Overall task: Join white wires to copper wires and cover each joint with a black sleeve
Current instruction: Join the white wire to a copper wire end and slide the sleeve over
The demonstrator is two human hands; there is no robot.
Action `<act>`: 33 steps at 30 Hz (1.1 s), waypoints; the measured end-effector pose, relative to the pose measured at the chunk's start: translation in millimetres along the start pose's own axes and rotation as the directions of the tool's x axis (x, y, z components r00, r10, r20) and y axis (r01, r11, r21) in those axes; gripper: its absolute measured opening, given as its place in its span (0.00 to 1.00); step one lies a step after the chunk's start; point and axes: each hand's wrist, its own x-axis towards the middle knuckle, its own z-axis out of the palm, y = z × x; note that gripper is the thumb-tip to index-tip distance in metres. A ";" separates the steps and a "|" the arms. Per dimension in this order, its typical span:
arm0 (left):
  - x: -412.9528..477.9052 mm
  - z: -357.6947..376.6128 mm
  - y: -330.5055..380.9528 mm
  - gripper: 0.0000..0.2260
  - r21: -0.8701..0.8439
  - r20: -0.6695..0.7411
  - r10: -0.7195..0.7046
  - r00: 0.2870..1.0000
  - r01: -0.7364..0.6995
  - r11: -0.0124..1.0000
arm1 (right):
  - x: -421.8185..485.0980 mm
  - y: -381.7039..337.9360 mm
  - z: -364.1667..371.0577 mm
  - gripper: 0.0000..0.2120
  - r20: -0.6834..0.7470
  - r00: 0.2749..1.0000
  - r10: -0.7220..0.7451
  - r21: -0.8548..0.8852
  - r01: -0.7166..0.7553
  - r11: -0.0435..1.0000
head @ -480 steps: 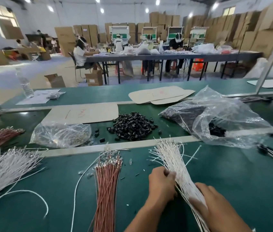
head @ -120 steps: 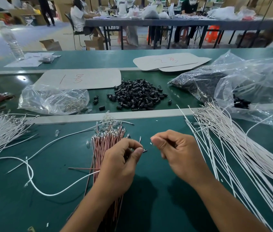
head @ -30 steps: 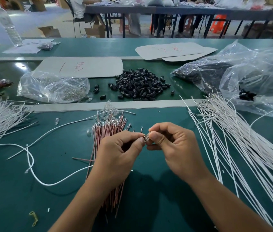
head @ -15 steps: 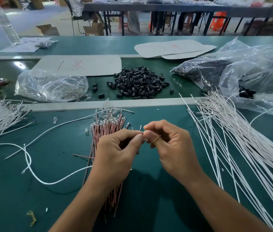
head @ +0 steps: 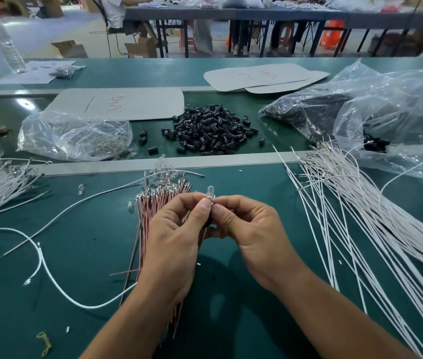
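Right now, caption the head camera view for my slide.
Left hand and right hand pinch a clear bulb over copper wires; black sleeves behind, white wires right.

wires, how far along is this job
Done: no sleeved joint is visible. In hand: the left hand and right hand pinch one small clear piece. Left: the copper wires, white wires and black sleeves lie in loose heaps.

Water bottle (head: 2, 40) far left; cardboard sheet (head: 137, 103) with red marks, perhaps numerals.
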 end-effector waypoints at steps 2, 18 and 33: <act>-0.5 0.4 -3.0 0.03 0.016 -0.009 0.019 1.000 -0.018 1.000 | 0.1 -1.9 0.3 0.10 0.000 1.000 0.015 0.056 -0.015 0.998; -0.6 -1.7 -1.9 0.03 0.093 -0.005 0.033 0.999 -0.033 0.995 | -2.0 -5.4 -4.2 0.05 -0.018 0.994 -0.111 -0.163 0.107 0.981; -1.7 -2.3 4.4 0.04 0.150 0.016 0.002 1.000 -0.004 0.989 | 1.2 -13.7 -11.7 0.03 0.016 0.999 -0.038 -0.208 0.040 0.977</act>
